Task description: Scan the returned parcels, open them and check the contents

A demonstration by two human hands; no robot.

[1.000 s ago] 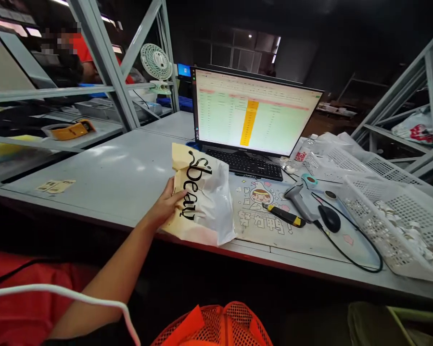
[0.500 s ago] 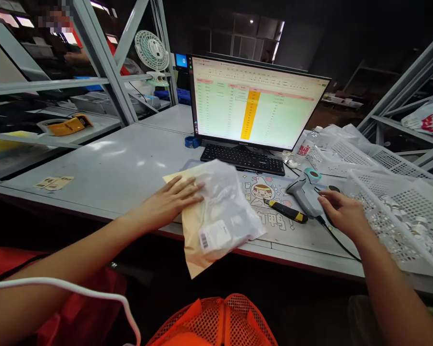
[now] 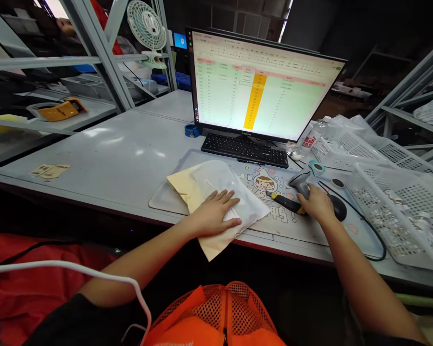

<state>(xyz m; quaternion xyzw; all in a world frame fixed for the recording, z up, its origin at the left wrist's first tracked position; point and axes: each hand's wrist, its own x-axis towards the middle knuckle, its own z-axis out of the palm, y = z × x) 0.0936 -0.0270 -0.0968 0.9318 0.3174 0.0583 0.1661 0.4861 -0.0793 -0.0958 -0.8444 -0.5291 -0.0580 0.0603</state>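
My left hand [image 3: 216, 214] lies flat, fingers spread, over a white plastic bag [image 3: 220, 175] that rests on a yellowish paper envelope [image 3: 182, 185]. It covers most of the label on the bag. The envelope's near corner juts past the table edge. My right hand [image 3: 317, 204] is closed round the handle of a grey barcode scanner [image 3: 300, 181]; its fingers are partly hidden. Close beside that hand lies a black and yellow utility knife [image 3: 286, 203], its blade end toward the bag. A black mouse [image 3: 338, 207] sits just right of the same hand.
Behind the desk mat [image 3: 166, 194] stand a black keyboard [image 3: 243, 148] and a monitor [image 3: 263, 86] showing a spreadsheet. White perforated baskets [image 3: 368, 192] line the right side, near a plastic bottle [image 3: 313, 137]. A tape roll [image 3: 193, 130] and tan labels [image 3: 50, 170] lie left.
My left hand has slid right and nearer me across the bag, over its label. My right hand has moved left from beside the scanner and closed on it, and the scanner's cable has shifted right.
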